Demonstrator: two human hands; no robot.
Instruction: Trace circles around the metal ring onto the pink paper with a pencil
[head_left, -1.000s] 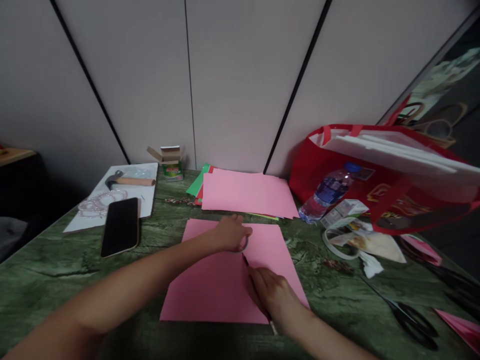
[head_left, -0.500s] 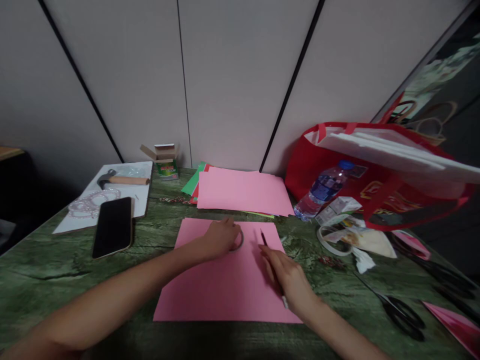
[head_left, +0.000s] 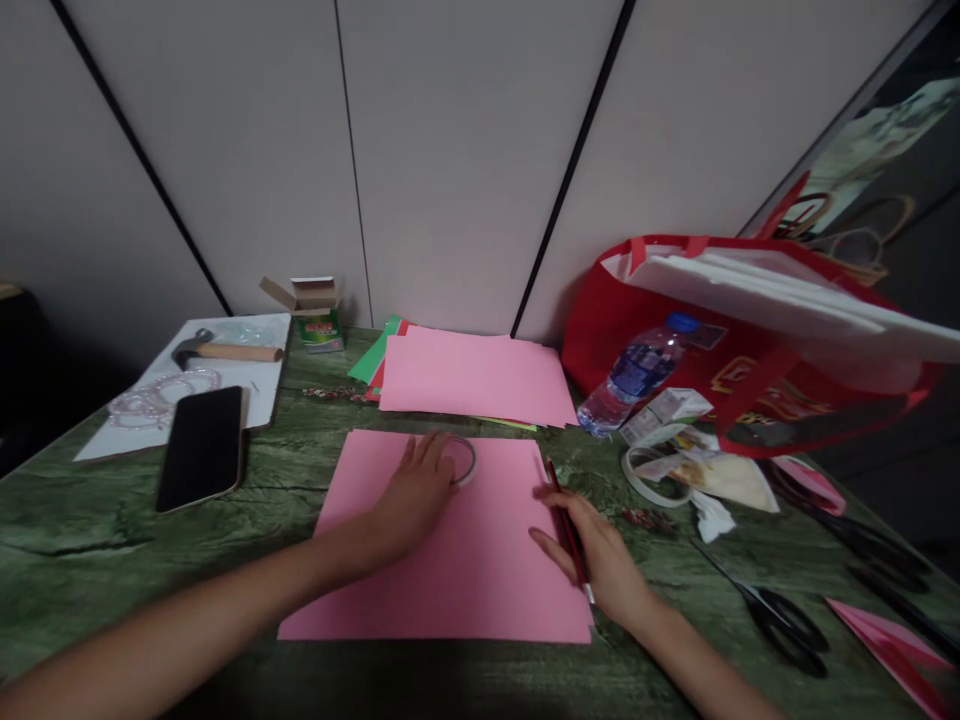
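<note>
My left hand (head_left: pixel 416 490) lies on a pink paper sheet (head_left: pixel 465 590), fingers stretched out and spread. Its fingertips and thumb are at the left side of a thin ring (head_left: pixel 474 458) that looks like a tape roll; that side is partly covered. In my right hand (head_left: pixel 600 550), at the sheet's right edge, is a dark red pencil (head_left: pixel 571 535) with its tip pointing away from me. The thumb and index finger of that hand stand apart around the pencil. Other pink edges show under the sheet, so it appears to lie on more paper.
Behind lies a pink paper stack (head_left: pixel 480 375). On the left are a phone (head_left: pixel 201 448), a hammer (head_left: pixel 232 351) and a small green box (head_left: pixel 320 325). To the right stand a water bottle (head_left: pixel 637 375) and a red bag (head_left: pixel 600 300); scissors (head_left: pixel 784 620) and a white tape roll (head_left: pixel 651 492) lie nearer.
My left hand has flattened and drawn left, showing more of the ring, which sits slightly farther up the sheet. My right hand has moved right to the sheet's edge, its fingers loosened around the pencil.
</note>
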